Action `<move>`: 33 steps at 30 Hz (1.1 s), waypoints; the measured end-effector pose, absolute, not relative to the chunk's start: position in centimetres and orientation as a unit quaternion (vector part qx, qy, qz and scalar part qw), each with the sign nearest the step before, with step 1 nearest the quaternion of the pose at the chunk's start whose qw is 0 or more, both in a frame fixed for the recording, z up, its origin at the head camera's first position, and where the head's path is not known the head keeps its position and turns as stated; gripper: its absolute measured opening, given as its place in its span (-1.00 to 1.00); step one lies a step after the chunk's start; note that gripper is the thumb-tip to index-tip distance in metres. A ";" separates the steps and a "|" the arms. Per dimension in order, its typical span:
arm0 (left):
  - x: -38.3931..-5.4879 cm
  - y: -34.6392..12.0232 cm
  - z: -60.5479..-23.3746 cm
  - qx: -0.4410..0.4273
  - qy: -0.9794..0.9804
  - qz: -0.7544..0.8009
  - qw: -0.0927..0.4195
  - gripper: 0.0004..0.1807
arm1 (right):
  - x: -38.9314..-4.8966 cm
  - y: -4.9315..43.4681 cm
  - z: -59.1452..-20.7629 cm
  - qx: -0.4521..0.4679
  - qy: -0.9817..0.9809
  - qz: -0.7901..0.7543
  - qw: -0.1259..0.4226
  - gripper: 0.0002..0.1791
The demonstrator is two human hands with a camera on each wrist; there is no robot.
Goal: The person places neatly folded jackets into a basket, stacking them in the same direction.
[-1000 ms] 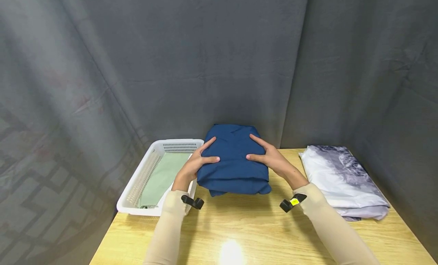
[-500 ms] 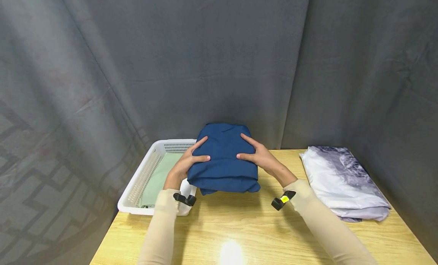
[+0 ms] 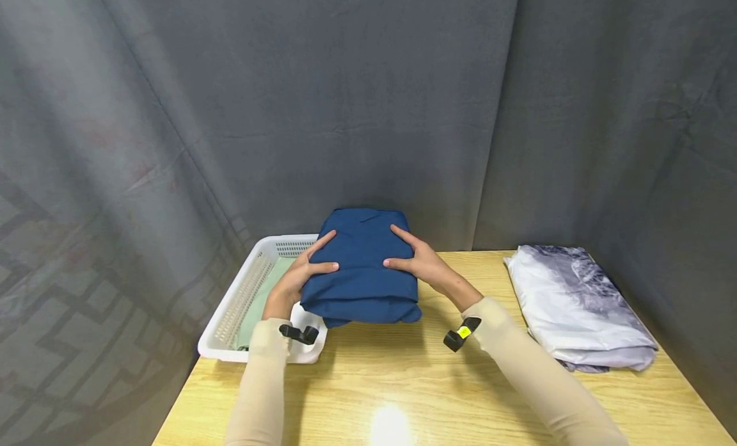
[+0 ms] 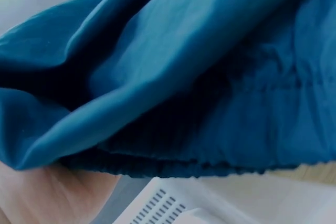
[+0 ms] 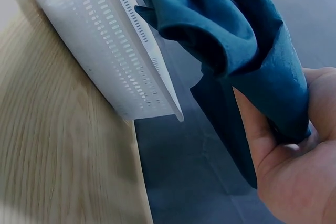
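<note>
Holding blue cloth (image 3: 361, 276) by opposite sides: left hand (image 3: 296, 276), right hand (image 3: 427, 265).

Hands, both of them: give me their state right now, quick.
Left hand: gripping the blue cloth by its left side.
Right hand: gripping the cloth's right side.

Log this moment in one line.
left hand: grips blue cloth | right hand: grips its opposite side | white basket: green cloth inside

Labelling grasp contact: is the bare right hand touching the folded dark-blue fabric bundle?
Touching. The right wrist view shows it: the bare right hand grips the folded dark-blue fabric bundle, its edge tucked into the grasp.
</note>
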State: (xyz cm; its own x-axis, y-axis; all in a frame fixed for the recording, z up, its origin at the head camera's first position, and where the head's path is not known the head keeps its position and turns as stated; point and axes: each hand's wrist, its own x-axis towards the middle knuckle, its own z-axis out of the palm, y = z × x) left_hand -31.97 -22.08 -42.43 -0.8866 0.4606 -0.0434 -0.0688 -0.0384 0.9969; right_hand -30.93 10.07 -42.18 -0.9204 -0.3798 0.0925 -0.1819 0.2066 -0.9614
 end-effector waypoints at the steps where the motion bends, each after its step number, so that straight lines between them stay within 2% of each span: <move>1: -32.0 -22.3 -42.5 0.147 0.666 0.707 0.187 -0.09 | -30.9 9.9 -42.1 -0.181 0.772 -0.603 0.083 0.04; 33: -32.0 -28.3 -43.0 0.155 0.665 0.705 0.190 -0.10 | -32.0 3.7 -42.4 -0.180 0.783 -0.587 0.094 0.06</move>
